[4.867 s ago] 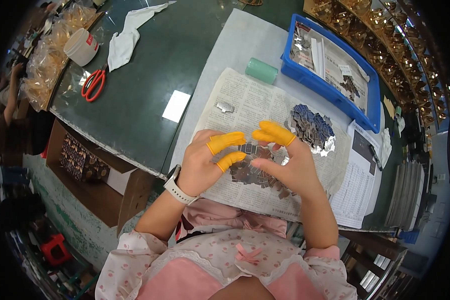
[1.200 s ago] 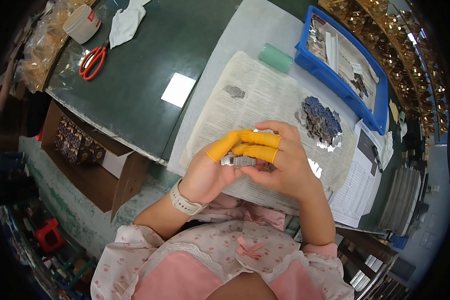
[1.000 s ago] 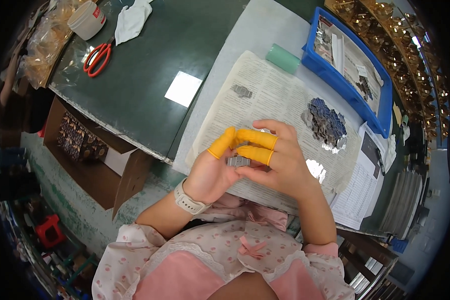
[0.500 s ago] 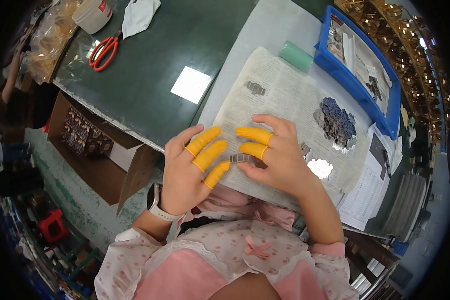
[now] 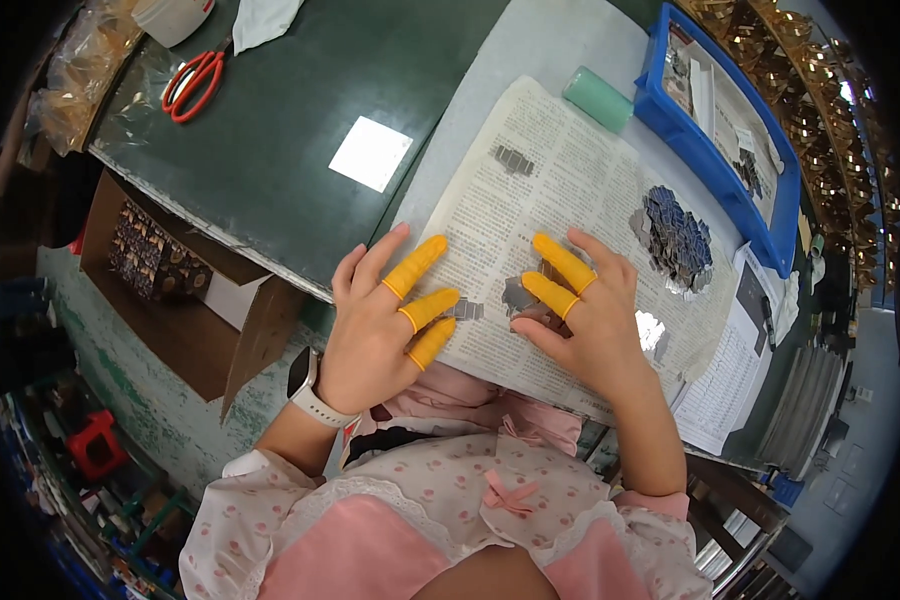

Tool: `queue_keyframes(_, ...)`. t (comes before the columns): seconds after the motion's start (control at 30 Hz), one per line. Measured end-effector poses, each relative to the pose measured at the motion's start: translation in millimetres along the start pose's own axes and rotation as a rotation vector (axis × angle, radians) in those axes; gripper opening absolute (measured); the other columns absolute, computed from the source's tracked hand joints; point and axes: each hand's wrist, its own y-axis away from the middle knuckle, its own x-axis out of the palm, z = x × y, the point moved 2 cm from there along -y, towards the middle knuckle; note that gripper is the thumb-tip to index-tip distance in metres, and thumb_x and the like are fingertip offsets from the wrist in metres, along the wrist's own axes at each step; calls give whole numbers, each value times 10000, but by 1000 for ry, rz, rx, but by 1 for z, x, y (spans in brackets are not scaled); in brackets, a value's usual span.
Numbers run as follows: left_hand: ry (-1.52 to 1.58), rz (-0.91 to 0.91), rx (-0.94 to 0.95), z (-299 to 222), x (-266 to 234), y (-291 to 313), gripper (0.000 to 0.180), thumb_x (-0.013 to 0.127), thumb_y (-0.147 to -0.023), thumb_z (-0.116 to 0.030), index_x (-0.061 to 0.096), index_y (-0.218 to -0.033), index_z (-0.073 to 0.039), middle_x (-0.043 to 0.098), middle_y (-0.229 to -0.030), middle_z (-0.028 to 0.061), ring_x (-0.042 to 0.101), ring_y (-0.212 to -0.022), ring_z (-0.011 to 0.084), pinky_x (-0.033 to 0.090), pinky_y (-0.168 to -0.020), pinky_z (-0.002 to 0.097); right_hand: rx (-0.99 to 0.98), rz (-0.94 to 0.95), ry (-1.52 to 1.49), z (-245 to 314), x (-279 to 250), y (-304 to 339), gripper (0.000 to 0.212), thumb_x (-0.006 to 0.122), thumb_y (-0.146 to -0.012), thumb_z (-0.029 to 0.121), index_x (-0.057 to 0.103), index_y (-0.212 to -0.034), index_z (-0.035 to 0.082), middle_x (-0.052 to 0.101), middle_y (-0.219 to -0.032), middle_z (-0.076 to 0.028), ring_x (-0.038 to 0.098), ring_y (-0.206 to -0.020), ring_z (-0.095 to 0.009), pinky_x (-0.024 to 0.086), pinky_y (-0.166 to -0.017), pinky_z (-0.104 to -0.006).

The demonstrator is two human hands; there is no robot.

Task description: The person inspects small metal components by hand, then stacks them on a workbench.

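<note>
The left hand, three fingertips in yellow rubber finger cots, is spread palm down, its index tip meeting one short strip of linked grey metal pieces; whether it pinches the strip I cannot tell. The right hand, two fingers in yellow cots, has its bare thumb and fingers parted over one loose heap of flat grey metal pieces. Both are above a printed newspaper sheet. Farther out on it lie a second grey strip and a second, taller metal heap, its pieces too many to count. Beyond are one green cylinder, one blue plastic tray, one black pen and one pair of red-handled scissors.
</note>
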Motion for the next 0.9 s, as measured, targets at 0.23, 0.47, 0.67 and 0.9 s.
queue_keyframes(0.23,93,-68,31,-12,5,-11,347,848,-826,-208,779,-1159,-143,608,-1493,110,434,-1481,413,287,-1177,609,19,-46,-74,-5,-1,3,302,916,-741,304,801,-953,122,723,-1290,-45,561,-1341,-325,393,-1059,-514)
queue_keyframes(0.47,159,-51,82,-23,19,-19,373,854,-810,-214,778,-1166,-134,620,-1473,88,441,-1477,404,288,-1180,615,61,-119,-226,-14,-8,6,257,937,-710,280,795,-875,144,763,-1191,-2,596,-1301,-297,405,-1055,-484)
queue_keyframes(0.67,193,-51,126,-32,20,-26,272,825,-836,-214,811,-1104,-170,645,-1442,50,446,-1483,363,266,-1195,617,-2,-177,-329,-2,-12,5,273,951,-689,315,807,-882,186,771,-1201,15,584,-1288,-307,405,-1047,-479)
queue_keyframes(0.9,182,-94,187,-30,10,-22,184,802,-842,-209,843,-1018,-246,695,-1375,-9,506,-1443,306,273,-1190,593,-210,-205,-319,-1,-12,1,399,961,-637,392,808,-963,221,755,-1269,-16,600,-1275,-382,535,-978,-457)
